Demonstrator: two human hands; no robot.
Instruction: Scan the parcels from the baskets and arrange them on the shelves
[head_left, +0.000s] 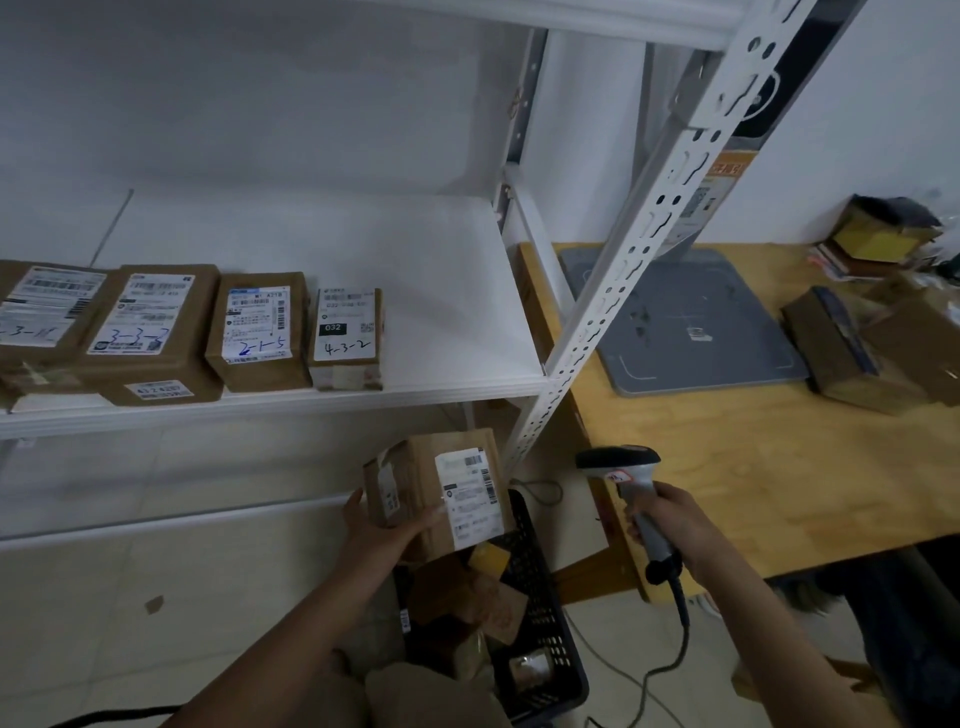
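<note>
My left hand (387, 530) grips a brown cardboard parcel (421, 467) from below, its white shipping label facing up and right, held above a black plastic basket (540, 623). My right hand (670, 525) holds a grey handheld barcode scanner (621, 467) by the handle, its head pointing left toward the parcel from a short gap away. Several brown parcels lie in the basket. A row of labelled parcels (257, 332) with handwritten codes stands on the white shelf (415, 291) at the left.
A white perforated shelf post (623, 270) runs diagonally between shelf and wooden table (753, 457). A grey flat base (691, 322) and more boxes (852, 353) lie on the table. The scanner's cable (670, 660) trails to the tiled floor. The shelf's right half is bare.
</note>
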